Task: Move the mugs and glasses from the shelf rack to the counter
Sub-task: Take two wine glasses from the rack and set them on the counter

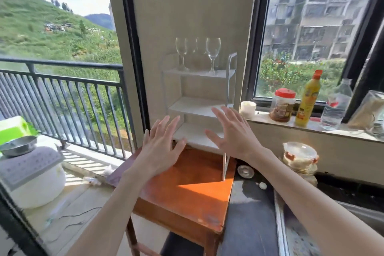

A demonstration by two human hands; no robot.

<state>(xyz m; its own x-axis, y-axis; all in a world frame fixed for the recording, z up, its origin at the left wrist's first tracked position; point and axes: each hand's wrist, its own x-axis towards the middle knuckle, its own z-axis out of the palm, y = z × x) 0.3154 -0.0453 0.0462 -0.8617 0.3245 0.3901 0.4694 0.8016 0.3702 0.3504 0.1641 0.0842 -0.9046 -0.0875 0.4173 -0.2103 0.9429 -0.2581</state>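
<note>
On the top shelf of the white shelf rack [199, 93], three wine glasses [213, 55] are standing upright, one near the left edge, one near the right edge and one behind. Both lower shelves are showing bare. Down in front of the rack, the left hand [161, 147] and right hand [230, 133] are hovering with fingers spread apart, holding nothing, over the orange table [187, 193] carrying the rack.
</note>
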